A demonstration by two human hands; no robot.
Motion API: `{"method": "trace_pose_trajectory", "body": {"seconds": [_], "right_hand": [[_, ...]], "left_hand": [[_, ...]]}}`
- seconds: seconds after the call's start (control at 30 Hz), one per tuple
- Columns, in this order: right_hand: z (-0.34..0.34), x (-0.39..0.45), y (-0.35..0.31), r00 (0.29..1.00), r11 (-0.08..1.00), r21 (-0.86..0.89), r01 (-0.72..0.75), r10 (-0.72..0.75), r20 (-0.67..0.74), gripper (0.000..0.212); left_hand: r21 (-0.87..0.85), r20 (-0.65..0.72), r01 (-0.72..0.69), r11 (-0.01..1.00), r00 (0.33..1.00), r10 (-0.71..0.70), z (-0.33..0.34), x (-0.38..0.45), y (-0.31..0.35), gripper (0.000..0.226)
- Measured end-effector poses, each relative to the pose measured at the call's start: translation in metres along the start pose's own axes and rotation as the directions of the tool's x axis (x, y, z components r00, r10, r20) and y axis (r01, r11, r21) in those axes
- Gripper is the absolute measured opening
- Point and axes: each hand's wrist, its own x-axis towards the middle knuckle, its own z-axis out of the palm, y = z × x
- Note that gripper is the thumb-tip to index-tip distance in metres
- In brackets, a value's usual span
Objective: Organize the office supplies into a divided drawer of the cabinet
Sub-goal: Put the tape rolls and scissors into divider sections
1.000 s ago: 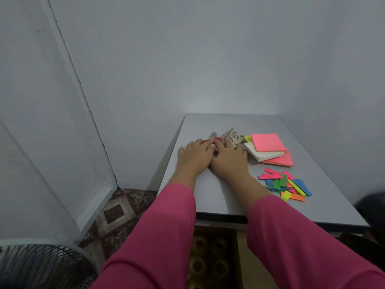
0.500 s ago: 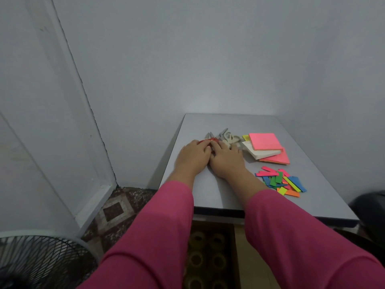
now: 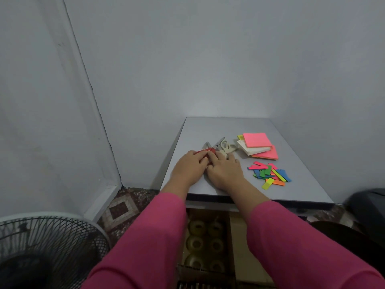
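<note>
- Red-handled scissors (image 3: 209, 151) under fingertips of left hand (image 3: 190, 166) and right hand (image 3: 226, 171); grip unclear.
- Beige scissors (image 3: 226, 148) just right, sticky-note pads (image 3: 258, 146) farther right.

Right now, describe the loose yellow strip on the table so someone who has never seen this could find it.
Start at the grey table in the corner and go to its right side, nearer the front edge than the sticky note pads. There lies a heap of small coloured strips. The yellow strip is the lime-yellow one sticking out at the heap's near edge.

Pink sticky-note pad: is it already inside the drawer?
No, the pink sticky-note pad lies on the stacked pads on the grey tabletop, right of both hands.
</note>
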Motion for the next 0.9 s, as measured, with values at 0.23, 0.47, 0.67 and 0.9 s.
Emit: {"method": "trace_pose_trajectory", "body": {"seconds": [0.23,0.47,0.67,0.9], "right_hand": [[0.000,-0.046,-0.002,0.999,0.998,-0.028,0.052,-0.052,0.000,0.052],[0.001,-0.066,0.003,0.998,0.998,0.032,0.059,-0.059,0.028,0.053],[-0.014,-0.061,0.006,0.998,0.986,0.155,0.064,-0.067,0.014,0.051],[-0.029,-0.050,0.018,0.985,0.980,0.130,-0.153,0.161,-0.055,0.057]], "left_hand": [[0.028,-0.004,0.013,1.000,1.000,-0.013,-0.001,-0.046,0.007,0.042],[0.033,-0.029,0.045,0.998,0.999,-0.044,-0.001,-0.072,0.020,0.041],[0.096,0.039,0.099,0.990,0.994,-0.103,-0.021,-0.064,0.038,0.047],[0.196,-0.066,0.177,0.964,0.984,-0.167,-0.034,-0.042,0.042,0.027]]}}
